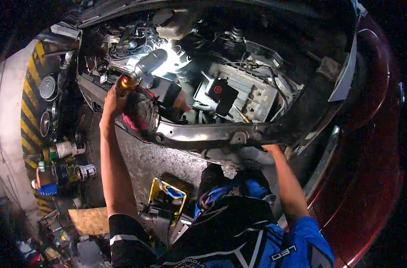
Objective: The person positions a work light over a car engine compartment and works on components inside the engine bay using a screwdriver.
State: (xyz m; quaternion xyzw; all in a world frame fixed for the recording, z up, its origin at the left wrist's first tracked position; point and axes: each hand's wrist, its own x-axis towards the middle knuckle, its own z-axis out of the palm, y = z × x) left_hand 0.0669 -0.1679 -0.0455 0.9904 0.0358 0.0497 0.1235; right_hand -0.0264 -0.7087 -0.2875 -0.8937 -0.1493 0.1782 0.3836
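Yellow-black stripes [29, 107] far left, then left hand [114, 99] closed round lit lamp [150, 61], over the bay's left side. Floor [145, 156] opens between left forearm [117, 172] and yellow tray [154, 189], up to crossbar's [199, 133] edge; battery [257, 85] behind it. Right hand [271, 148], well apart from left, at bar's right end, grip hidden, can't tell; red panel [368, 178] beyond.

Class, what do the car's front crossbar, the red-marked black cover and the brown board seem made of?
Front crossbar: probably metal, semi-gloss; bright highlights, small holes.
Black cover: likely plastic, fairly matte; smooth, moulded-looking shape.
Brown board: apparently unfinished wood, perhaps plywood; mottled tan surface.
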